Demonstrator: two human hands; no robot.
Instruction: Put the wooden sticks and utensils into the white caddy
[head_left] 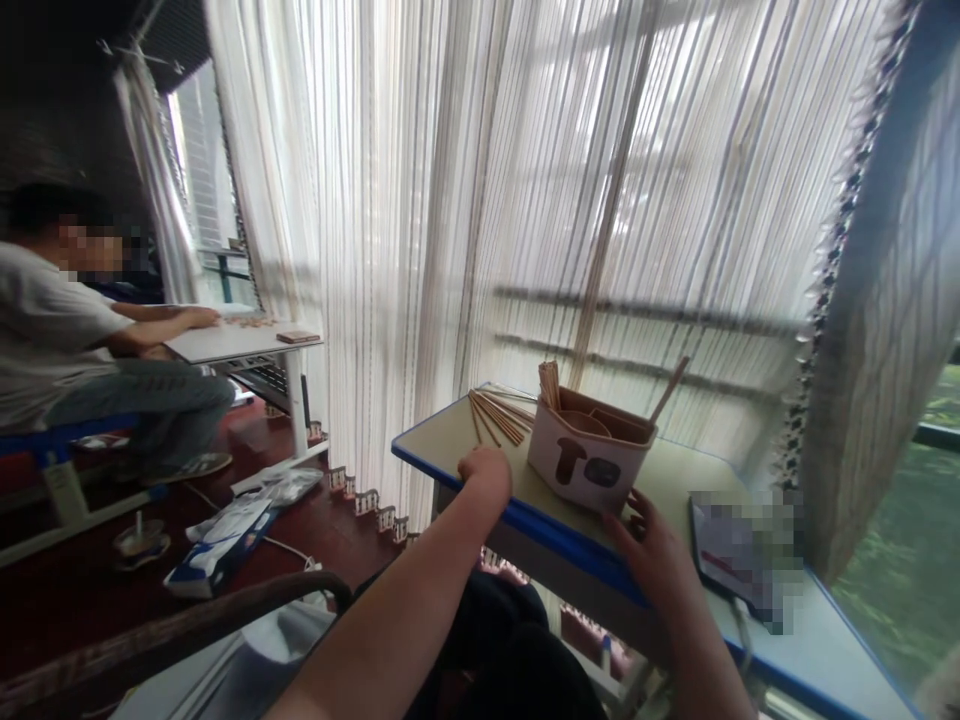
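On the desk stands a white-sided box point(589, 468) with a brown interior, divided into compartments, and dark markings on its front. A bundle of thin wooden sticks point(550, 385) rises from its left end, and a single stick point(670, 388) leans out at the right. More long wooden sticks point(501, 415) lie fanned out left of the box. My left hand point(487, 476) is closed at the desk's front edge, close to the near ends of those sticks; whether it grips one is hidden. My right hand point(646, 540) is beside the box's lower right corner, fingers apart and curved.
A phone or tablet point(739, 555) with a cable lies on the desk point(810, 625) at right. Sheer curtains point(405, 250) hang behind. To the left, another person point(56, 340) sits at a white table point(225, 343). A box point(217, 550) and a cup point(141, 540) are on the floor.
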